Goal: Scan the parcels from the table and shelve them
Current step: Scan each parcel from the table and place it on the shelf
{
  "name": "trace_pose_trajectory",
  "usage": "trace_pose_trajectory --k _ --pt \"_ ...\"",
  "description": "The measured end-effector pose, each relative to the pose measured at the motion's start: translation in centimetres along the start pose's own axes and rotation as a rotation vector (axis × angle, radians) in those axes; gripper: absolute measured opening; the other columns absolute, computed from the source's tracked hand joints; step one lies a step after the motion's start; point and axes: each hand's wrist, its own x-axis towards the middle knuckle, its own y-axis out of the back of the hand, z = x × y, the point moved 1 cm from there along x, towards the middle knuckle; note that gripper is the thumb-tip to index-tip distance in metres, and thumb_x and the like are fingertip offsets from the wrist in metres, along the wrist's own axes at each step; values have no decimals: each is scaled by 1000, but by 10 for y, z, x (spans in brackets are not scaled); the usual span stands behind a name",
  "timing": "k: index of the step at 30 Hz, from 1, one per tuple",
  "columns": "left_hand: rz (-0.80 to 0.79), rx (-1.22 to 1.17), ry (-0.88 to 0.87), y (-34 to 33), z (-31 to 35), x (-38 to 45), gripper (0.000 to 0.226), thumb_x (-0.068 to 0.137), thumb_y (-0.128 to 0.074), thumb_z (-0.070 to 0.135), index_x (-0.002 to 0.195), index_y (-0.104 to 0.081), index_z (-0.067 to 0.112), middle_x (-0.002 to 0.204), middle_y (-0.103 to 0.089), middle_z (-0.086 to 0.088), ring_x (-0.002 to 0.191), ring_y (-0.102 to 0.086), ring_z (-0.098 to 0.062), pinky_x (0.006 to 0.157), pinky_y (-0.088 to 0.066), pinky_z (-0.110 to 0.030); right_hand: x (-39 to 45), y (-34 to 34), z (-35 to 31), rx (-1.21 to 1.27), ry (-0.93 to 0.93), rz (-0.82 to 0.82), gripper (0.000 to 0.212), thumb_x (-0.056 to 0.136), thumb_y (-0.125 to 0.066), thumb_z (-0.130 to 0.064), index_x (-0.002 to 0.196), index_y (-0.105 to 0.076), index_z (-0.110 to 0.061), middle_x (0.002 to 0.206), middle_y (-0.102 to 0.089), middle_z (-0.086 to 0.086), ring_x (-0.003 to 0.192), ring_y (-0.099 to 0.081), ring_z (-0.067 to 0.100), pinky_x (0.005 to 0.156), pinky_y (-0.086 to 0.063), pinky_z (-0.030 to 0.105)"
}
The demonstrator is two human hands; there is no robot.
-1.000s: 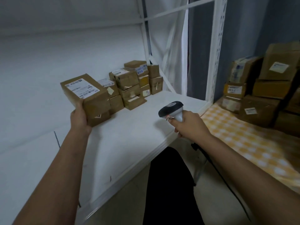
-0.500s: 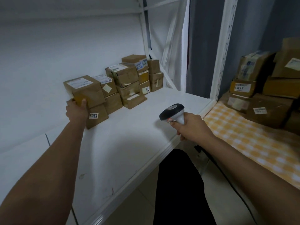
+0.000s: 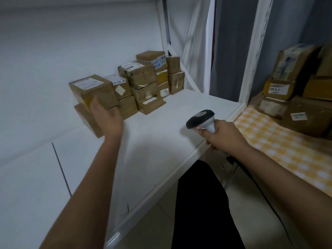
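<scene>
Dim, cool light is falling evenly, leaving soft shadows pooling on the white shelf (image 3: 161,141) under both arms. Motion blur is smearing the left hand (image 3: 106,117) and the boxes (image 3: 294,72) at right. Wide-angle distortion is bending the uprights (image 3: 251,51).

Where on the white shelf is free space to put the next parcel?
The shelf is bare from the parcel stack forward to its front edge, and left of the left hand. The back right corner is crowded. The right hand holds the scanner.
</scene>
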Motion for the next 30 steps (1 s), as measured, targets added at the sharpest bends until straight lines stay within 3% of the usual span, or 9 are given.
trace_pose_trajectory --k 2,6,9,15,18,21,23,26,30 --pt "-165 -68 -53 -17 25 -35 68 97 -57 3 157 -26 7 162 -27 -13 149 -28 -26 124 -24 -39 -3 7 4 -3 -1 9 36 93 -61 -50 91 -66 -14 70 -73 0 54 -70 16 66 -57 32" --pt "-492 -161 -89 -55 78 -95 65 101 -57 10 158 -27 11 163 -25 -7 148 -31 -22 123 -27 -37 -18 34 16 -46 -3 57 32 92 -62 -47 87 -66 -16 68 -73 -2 53 -69 14 64 -56 33" --pt "-687 -182 -105 -84 118 -134 62 103 -56 16 158 -27 17 165 -25 -2 149 -29 -21 118 -22 -27 -38 69 29 -104 -38 113 29 92 -62 -44 84 -67 -17 67 -73 -1 52 -68 13 64 -57 34" --pt "-1018 -223 -317 -131 190 -205 56 102 -58 16 153 -37 16 159 -32 -4 146 -35 -21 117 -27 -29 -91 160 53 -277 -133 285 20 92 -62 -47 90 -65 -27 69 -69 -6 50 -67 7 63 -60 36" --pt "-1151 -304 -379 -143 229 -234 51 101 -60 17 150 -43 19 154 -39 -2 140 -42 -17 113 -38 -34 -123 208 53 -307 -195 415 28 88 -67 -51 96 -65 -24 82 -69 -2 70 -69 16 68 -59 39" --pt "-1343 -402 -303 -144 267 -261 47 103 -56 21 149 -44 26 149 -43 5 130 -48 -12 96 -42 -27 -153 251 50 -351 -223 556 24 90 -66 -45 96 -62 -22 83 -66 -1 75 -63 17 59 -49 32" --pt "-1434 -420 -269 -142 289 -274 49 103 -56 30 150 -43 31 148 -42 9 129 -46 -13 101 -43 -31 -170 277 47 -379 -238 649 25 91 -65 -44 94 -63 -19 80 -65 0 76 -64 19 59 -47 32" --pt "-1551 -475 -174 -139 325 -292 51 103 -55 40 151 -42 30 154 -42 3 137 -46 -21 114 -41 -43 -189 314 47 -380 -269 788 28 91 -65 -42 95 -65 -15 86 -71 6 75 -68 25 71 -57 39" --pt "-1726 -509 12 -136 372 -317 62 99 -54 53 153 -36 28 159 -38 -6 135 -51 -28 114 -41 -48 -203 359 65 -432 -356 924 29 90 -65 -44 96 -62 -15 92 -72 10 81 -69 31 76 -59 49"
